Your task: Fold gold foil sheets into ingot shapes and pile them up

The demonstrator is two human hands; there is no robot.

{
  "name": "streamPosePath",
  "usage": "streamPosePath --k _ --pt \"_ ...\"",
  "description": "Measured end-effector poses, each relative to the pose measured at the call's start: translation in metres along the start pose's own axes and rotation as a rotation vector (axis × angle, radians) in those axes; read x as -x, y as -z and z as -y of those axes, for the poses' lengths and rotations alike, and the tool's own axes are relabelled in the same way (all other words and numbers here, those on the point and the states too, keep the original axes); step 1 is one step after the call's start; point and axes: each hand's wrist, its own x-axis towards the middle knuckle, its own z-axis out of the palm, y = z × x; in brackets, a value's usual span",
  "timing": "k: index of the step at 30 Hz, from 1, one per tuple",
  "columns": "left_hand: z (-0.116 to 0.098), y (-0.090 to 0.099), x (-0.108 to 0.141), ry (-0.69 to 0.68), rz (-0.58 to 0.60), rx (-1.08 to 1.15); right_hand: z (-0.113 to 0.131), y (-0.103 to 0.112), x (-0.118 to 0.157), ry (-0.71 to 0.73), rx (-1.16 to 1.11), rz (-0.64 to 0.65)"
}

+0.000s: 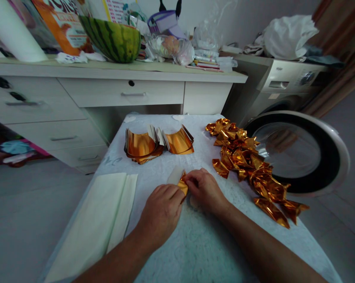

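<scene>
Both hands meet over a small piece of gold foil paper [182, 184] at the middle of the cloth-covered table [207, 243]. My left hand [162, 206] is closed on its left and near side. With fingers pinched together, my right hand [205, 188] grips its right edge. A pale, whitish strip [175, 175] sticks out behind the foil. Beyond the hands stand two curved stacks of gold foil sheets, the left stack [140, 145] and the right stack [180, 141]. A heap of folded gold foil pieces [242, 153] spreads along the table's right side.
Folded pale cloth or paper [89, 220] lies on the table's left. Behind is a white desk [159, 74] bearing a cut watermelon [112, 39], bags and papers. At the right, the open round door [339, 157] of a washing machine [283, 78] reaches close to the table's edge.
</scene>
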Motion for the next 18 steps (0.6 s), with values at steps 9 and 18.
streamPosePath --k 9,18 --pt "0.0 0.003 0.005 0.024 0.052 0.06 0.002 0.002 -0.002 0.253 0.049 0.102" --pt "0.003 0.006 0.005 0.16 0.023 0.218 0.008 0.017 0.004 0.264 0.052 0.24"
